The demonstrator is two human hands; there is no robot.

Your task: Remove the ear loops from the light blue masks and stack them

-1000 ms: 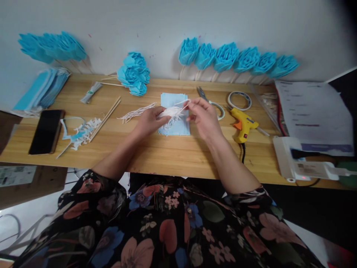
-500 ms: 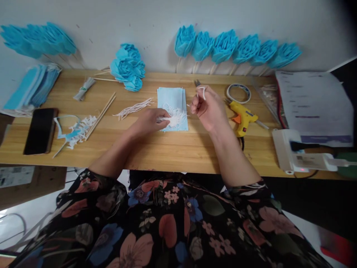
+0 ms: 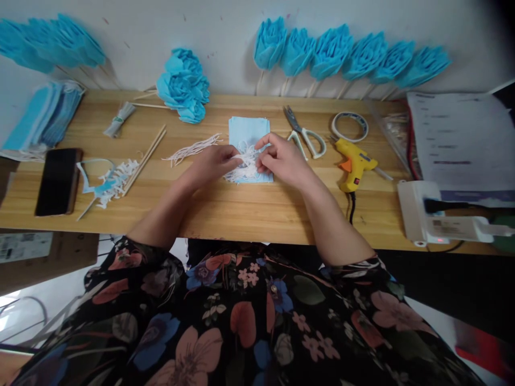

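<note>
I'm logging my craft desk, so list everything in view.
Table: one, light wood, across the view.
Stick flowers: six, blue, against the back wall.
Wall flowers: several, blue, far left.
Flower bunch: one, blue, lying back centre-left.
Mask stack: one, blue, left edge.
Phone: one, black, front left.
Scraps: one heap, blue-white, beside phone.
Wooden sticks: few, tan, right of scraps.
Sheet: one, pale blue, centre.
Loose strings: one heap, white, left of sheet.
Scissors: one, white-handled, right of sheet.
Glue gun: one, yellow, right of scissors.
Tape roll: one, white, behind glue gun.
Papers: one stack, white, far right.
String bundle: one, white, on the sheet.
Left hand: pinching the string bundle.
Right hand: pinching it too.
</note>
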